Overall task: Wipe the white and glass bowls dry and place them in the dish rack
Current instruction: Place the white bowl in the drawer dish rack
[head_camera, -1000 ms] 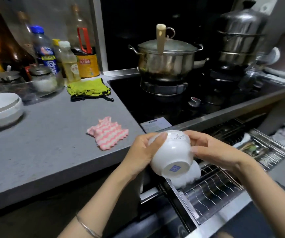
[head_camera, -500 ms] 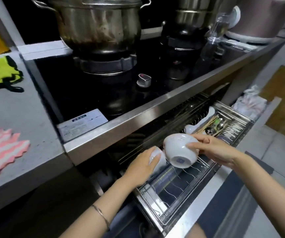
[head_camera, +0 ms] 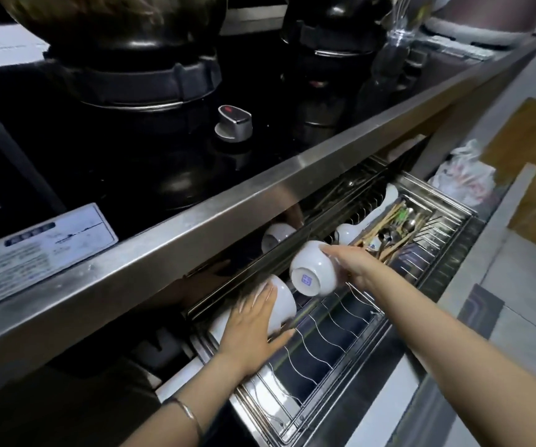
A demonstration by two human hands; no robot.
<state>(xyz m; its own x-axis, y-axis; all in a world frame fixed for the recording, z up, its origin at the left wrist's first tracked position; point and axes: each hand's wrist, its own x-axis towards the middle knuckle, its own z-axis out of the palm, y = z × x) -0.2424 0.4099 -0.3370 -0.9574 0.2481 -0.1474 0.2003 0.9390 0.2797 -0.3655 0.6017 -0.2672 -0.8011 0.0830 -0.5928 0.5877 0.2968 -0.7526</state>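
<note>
Down below the steel counter edge (head_camera: 195, 230), the dish rack (head_camera: 321, 345) stands pulled out like a drawer, its wire tines running from near left to far right. The right hand (head_camera: 355, 267) holds a white bowl (head_camera: 312, 269) over the far part of the rack. Its fingers curl over the rim on the right side, clamped on the bowl. The bowl is tipped on its side, so its foot ring with a blue mark faces the camera. Whether it touches the wires yet cannot be told.

Just to the left and nearer, a second white bowl (head_camera: 281, 304) sits in the rack, also on its side. The left hand (head_camera: 253, 327) lies across it with fingers fairly straight and spread, and the thumb points right along the rack's edge. This hand is somewhat blurred. A thin bracelet (head_camera: 189, 414) circles its wrist.

At the far right end of the rack, a cutlery tray (head_camera: 447, 217) holds chopsticks and spoons, and a white ladle (head_camera: 349, 233) lies just beside its left side. A pale bowl-like shape shows in the dark panel under the counter edge; whether it is a reflection cannot be told.

On the black stove top above, a silver knob (head_camera: 232, 122) with a red mark stands between two dark burner bases, and a printed label (head_camera: 34, 246) lies at the near left. A crumpled plastic bag (head_camera: 463, 179) rests beyond the rack on the right.
</note>
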